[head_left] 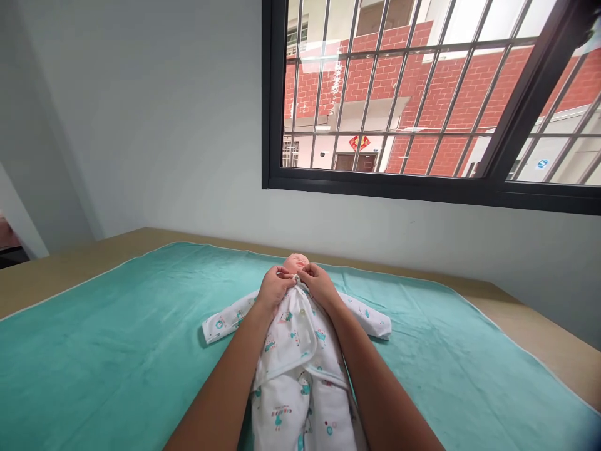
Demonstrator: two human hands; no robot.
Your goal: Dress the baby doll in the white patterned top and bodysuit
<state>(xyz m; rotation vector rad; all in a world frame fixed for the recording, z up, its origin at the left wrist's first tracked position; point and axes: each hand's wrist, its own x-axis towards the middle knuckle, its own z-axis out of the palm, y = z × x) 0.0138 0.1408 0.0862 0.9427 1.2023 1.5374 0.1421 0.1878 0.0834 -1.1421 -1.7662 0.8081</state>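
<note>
Head view, baby doll (297, 260) lying face up on a teal cloth (136, 332), left hand (273, 287) and right hand (320, 284) pinching the neckline of its white printed wrap-front jacket (292, 338), sleeves spread wide.

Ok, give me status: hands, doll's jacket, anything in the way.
Left hand and right hand pinching the printed jacket at the neckline. Doll on its back on green cloth, sleeves spread. Hands partly block view of the neckline.
</note>
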